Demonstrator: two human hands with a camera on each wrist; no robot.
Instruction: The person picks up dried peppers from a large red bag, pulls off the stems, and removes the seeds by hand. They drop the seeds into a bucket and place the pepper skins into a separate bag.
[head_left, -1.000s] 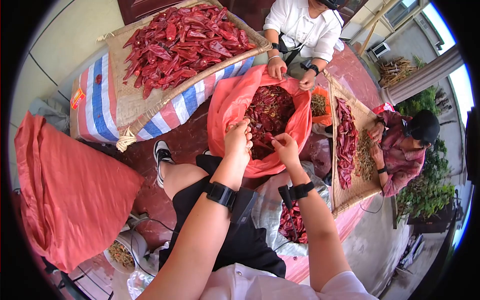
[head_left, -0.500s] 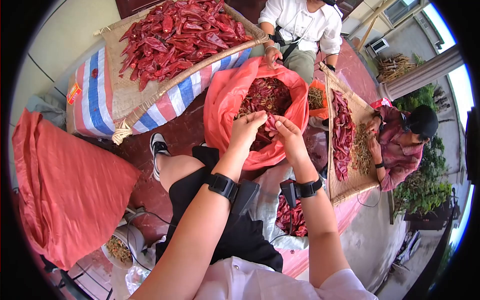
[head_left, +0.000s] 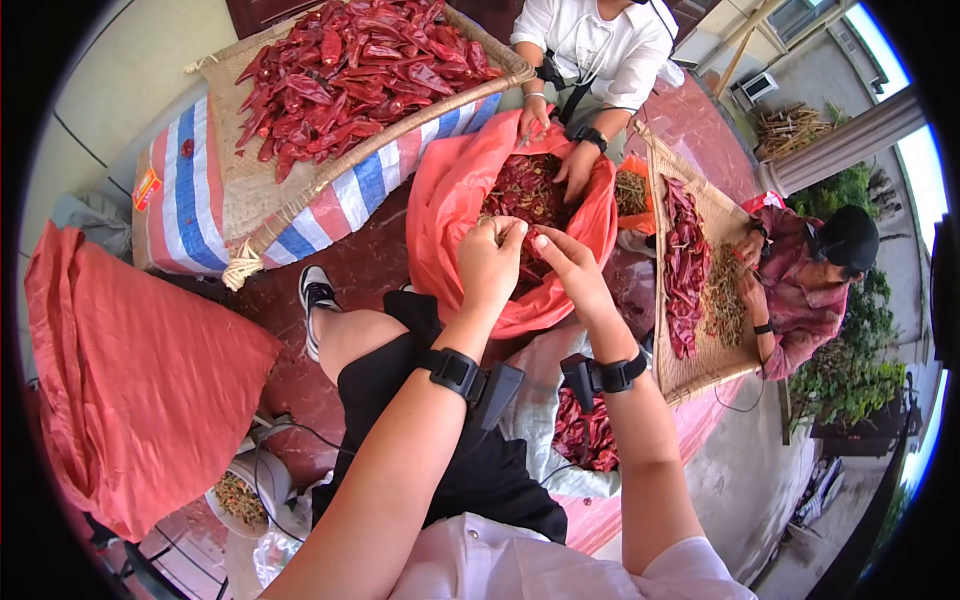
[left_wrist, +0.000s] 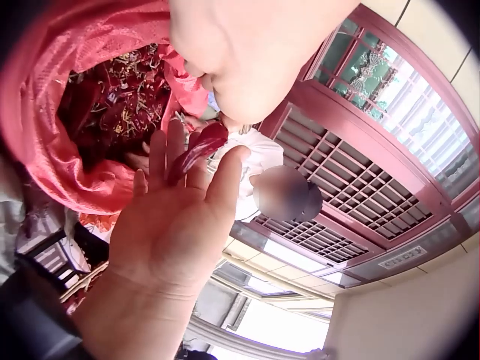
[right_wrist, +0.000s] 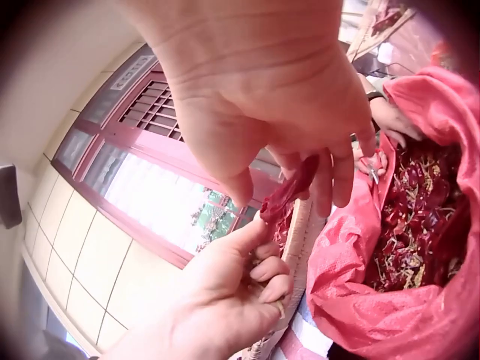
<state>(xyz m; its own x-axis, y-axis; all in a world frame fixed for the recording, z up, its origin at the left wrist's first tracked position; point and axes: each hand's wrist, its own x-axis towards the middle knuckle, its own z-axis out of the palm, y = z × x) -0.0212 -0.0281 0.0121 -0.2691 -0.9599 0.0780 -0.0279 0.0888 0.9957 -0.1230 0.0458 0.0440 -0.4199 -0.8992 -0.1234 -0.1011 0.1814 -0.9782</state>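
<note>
Over the mouth of the red sack (head_left: pixel 450 200), my two hands meet at one dried red chili pepper (head_left: pixel 532 240). My left hand (head_left: pixel 490 265) pinches one end of the pepper (right_wrist: pixel 285 196) between thumb and curled forefinger; its other fingers fold into the palm, with pale stem bits (right_wrist: pixel 279 306) poking out below. My right hand (head_left: pixel 578 272) has its fingers extended and its thumb apart, palm showing in the left wrist view. There the pepper (left_wrist: pixel 199 152) lies across the right hand's (left_wrist: pixel 169 236) fingers. Dark red peppers and stems (right_wrist: pixel 420 217) fill the sack.
A woven tray (head_left: pixel 245 190) heaped with dried chilies stands left. Opposite, a person in white (head_left: pixel 600 60) has a hand in the sack. To the right, another person (head_left: pixel 810 290) works at a second woven tray (head_left: pixel 675 385). A large red bag (head_left: pixel 140 370) stands at left.
My hands have come together over the sack. The right hand held a chili and now has opened its fingers, while the left pinches one. The opposite person's hand has reached into the sack.
</note>
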